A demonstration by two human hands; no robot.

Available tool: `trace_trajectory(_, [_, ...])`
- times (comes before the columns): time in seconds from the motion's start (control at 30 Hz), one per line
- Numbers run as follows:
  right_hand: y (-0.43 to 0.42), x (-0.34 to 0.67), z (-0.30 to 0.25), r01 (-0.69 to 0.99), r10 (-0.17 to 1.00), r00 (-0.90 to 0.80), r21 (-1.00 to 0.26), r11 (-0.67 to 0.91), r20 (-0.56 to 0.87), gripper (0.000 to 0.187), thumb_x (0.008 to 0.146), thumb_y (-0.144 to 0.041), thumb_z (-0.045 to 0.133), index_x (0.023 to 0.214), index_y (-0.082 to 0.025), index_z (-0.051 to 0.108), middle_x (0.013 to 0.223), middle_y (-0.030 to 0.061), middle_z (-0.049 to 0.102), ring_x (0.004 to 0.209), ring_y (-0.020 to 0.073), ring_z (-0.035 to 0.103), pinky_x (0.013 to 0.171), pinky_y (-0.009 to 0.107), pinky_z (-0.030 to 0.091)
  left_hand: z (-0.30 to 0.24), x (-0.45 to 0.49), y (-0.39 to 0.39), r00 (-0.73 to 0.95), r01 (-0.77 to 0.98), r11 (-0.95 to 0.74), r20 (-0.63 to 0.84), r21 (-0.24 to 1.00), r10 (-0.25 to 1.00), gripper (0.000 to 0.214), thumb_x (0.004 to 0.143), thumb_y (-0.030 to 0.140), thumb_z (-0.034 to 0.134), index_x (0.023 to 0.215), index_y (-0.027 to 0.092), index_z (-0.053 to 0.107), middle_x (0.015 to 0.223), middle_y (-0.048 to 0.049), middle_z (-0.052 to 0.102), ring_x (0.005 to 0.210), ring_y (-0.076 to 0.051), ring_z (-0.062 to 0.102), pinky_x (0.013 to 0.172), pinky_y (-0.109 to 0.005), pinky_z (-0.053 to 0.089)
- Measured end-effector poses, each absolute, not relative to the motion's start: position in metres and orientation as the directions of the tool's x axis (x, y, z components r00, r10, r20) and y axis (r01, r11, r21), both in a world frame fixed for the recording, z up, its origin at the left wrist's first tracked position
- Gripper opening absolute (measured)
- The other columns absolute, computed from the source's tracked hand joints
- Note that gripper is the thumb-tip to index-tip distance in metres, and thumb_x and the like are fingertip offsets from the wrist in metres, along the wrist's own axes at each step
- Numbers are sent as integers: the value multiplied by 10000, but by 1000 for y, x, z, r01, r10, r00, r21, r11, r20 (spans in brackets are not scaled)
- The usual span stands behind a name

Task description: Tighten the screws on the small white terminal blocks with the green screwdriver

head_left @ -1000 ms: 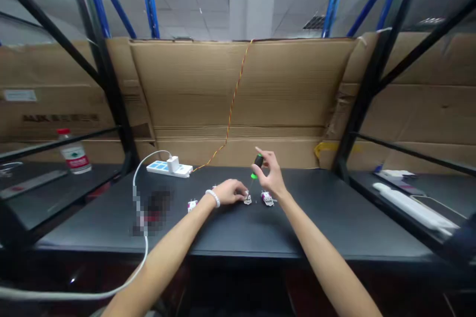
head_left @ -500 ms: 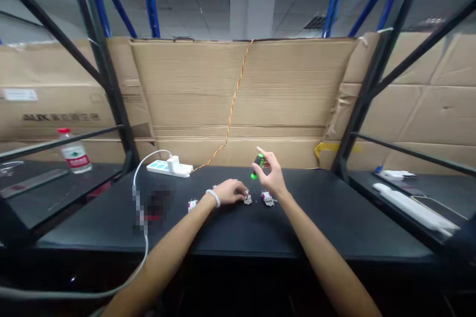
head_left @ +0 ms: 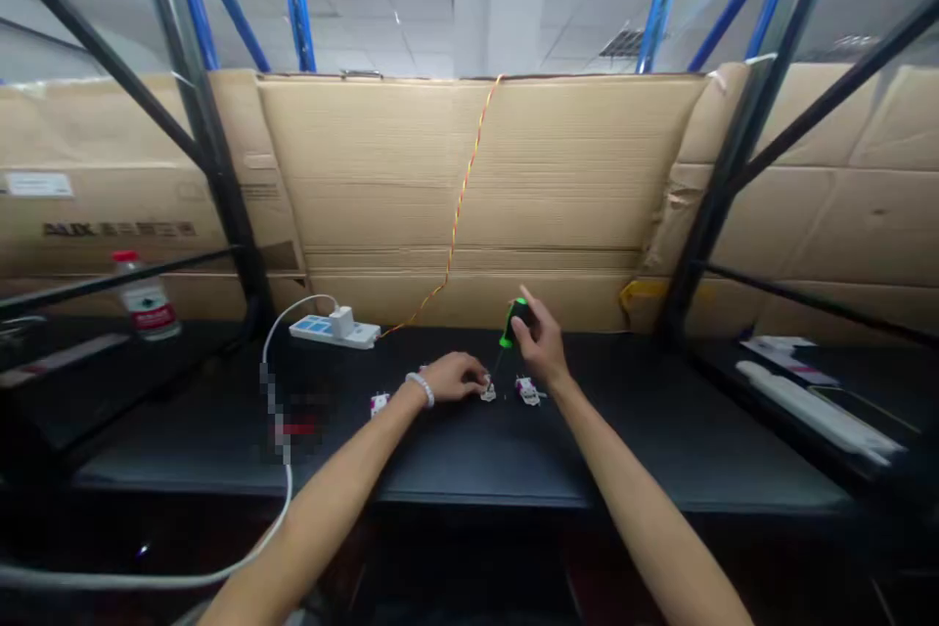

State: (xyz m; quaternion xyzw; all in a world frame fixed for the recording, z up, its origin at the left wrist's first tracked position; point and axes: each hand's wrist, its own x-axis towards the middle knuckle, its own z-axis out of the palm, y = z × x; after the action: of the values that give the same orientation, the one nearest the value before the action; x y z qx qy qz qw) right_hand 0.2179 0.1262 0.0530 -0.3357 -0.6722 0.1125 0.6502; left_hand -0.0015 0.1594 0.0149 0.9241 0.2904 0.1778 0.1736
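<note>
My right hand (head_left: 541, 340) is closed around the green and black handle of a screwdriver (head_left: 516, 315). Its thin shaft slants down to the left, and its tip meets or nearly meets a small whitish part (head_left: 488, 393). My left hand (head_left: 456, 378), with a beaded bracelet at the wrist, pinches that part against the black tabletop. Just right of it lies a small white and magenta piece (head_left: 527, 391), apart from both hands. Another white and magenta piece (head_left: 379, 404) sits left of my left forearm. The fine detail of these pieces is too small to make out.
A white power strip (head_left: 335, 332) with a plugged-in adapter stands at the back left, its white cable (head_left: 289, 479) looping toward me. Cardboard (head_left: 381, 186) walls the back. Dark metal posts rise at both sides. A bottle (head_left: 149, 303) stands beyond the left post.
The screwdriver has tilted slightly to the right at its top, and my right hand's fingers have shifted around the handle. My left hand stays in place on the small whitish part.
</note>
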Motion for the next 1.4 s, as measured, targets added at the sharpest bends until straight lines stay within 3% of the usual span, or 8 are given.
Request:
trace_trajectory(0.23, [124,224,59,375,574,175,-593,712,800,510,969,-417,637,1456,-266,626,1152,97,660,912,225,659,804,397,632,21,-3,150,772,441,-782,259,440,581,167,821,137,805,970,210,825,1264,-65,790,1197,-243,715,1066,-335,522])
trace_trajectory(0.37, [125,225,60,397,563,216,-598,696,798,510,961,-413,642,1439,-236,633,1145,98,654,889,214,658,782,376,627,19,1,149,817,334,-800,271,498,509,247,846,171,813,1081,240,841,1358,-74,754,1274,-245,691,1127,-354,500])
trace_trajectory(0.5, [126,226,60,412,555,232,-598,687,799,501,956,-429,647,1424,-252,637,1129,85,657,867,202,658,755,360,618,11,4,152,828,286,-790,276,542,489,308,848,186,810,1150,245,835,1285,-73,788,1258,-248,701,1128,-364,515])
trace_trajectory(0.63, [127,228,60,418,544,249,-595,686,801,484,952,-419,650,1407,-255,644,1133,80,655,875,197,658,733,340,613,6,5,153,817,347,-777,238,526,526,342,842,202,807,1183,232,826,1253,-82,793,1203,-262,727,1080,-372,552])
trace_trajectory(0.83, [130,233,60,425,518,294,-595,683,804,479,939,-409,667,1387,-239,653,1138,88,661,894,206,660,757,346,605,10,4,151,822,328,-811,278,484,498,411,841,184,815,1247,243,792,1408,-95,721,1325,-271,660,1190,-418,474])
trace_trajectory(1.03, [130,235,61,425,510,304,-594,683,804,460,937,-392,667,1368,-231,657,1108,79,653,857,193,658,735,335,595,12,2,154,833,345,-821,256,454,491,279,861,209,818,1139,215,804,1234,-87,773,1176,-253,714,1087,-379,523])
trace_trajectory(1.4, [129,235,63,437,494,290,-573,693,819,431,930,-385,675,1333,-234,665,1126,87,667,877,204,666,740,341,608,16,9,139,891,301,-892,235,336,389,208,903,240,815,1111,234,824,1152,-77,769,1100,-238,687,1031,-350,523])
